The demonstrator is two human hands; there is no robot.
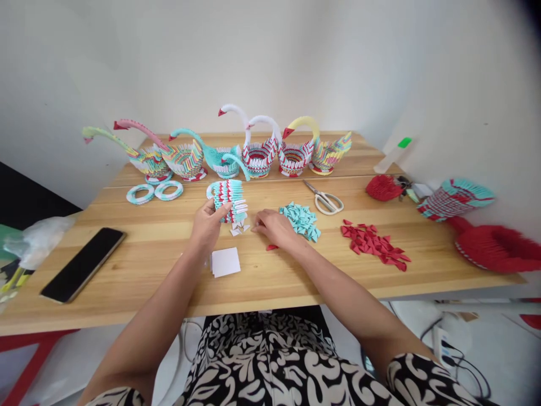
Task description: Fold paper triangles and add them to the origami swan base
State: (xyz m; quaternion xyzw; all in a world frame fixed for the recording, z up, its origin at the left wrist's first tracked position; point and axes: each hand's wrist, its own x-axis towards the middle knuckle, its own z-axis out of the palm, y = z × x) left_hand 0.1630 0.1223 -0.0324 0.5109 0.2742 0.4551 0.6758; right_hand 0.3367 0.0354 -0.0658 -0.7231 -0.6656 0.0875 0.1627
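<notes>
While the left hand (208,221) grips a teal-and-white paper model (229,198), the right hand (274,226) rests loosely curled among white folded pieces (239,228). Paper swans (257,152), scissors (324,198) and a phone (83,264) occupy the wooden table (147,282) against a white wall (270,56).

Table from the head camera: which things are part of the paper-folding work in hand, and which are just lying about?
In use:
- left hand holding the half-built teal and white paper piece
- right hand at the small white folded pieces
- teal piece pile
- red piece pile
- white paper squares

Lying about:
- phone
- scissors
- finished paper swans
- two paper rings
</notes>
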